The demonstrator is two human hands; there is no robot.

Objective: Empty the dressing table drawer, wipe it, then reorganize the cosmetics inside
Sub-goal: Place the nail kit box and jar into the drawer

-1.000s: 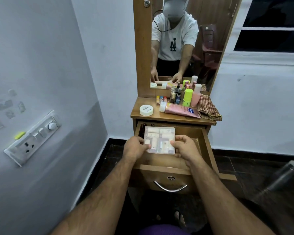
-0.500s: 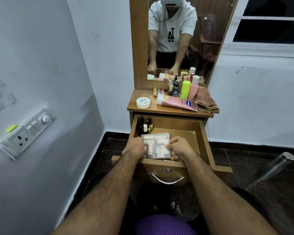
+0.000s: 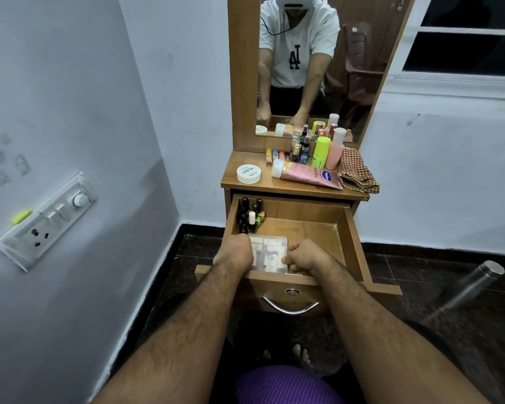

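The wooden drawer of the dressing table is pulled open. A clear flat cosmetics box lies at the drawer's front left. My left hand grips its left edge and my right hand grips its right edge, fingers curled. Several small nail polish bottles stand in the drawer's back left corner. On the table top sit a white round jar, a pink lotion tube, a neon green bottle, a pink bottle, small bottles and lip balms.
A checked cloth lies at the table top's right end. A mirror stands behind the cosmetics. A steel bottle stands on the dark floor at right. A wall switchboard is at left. A purple cushion is below me.
Both hands lowered the clear box from above the drawer down onto the drawer floor at the front left. The nail polish bottles behind it came into view.
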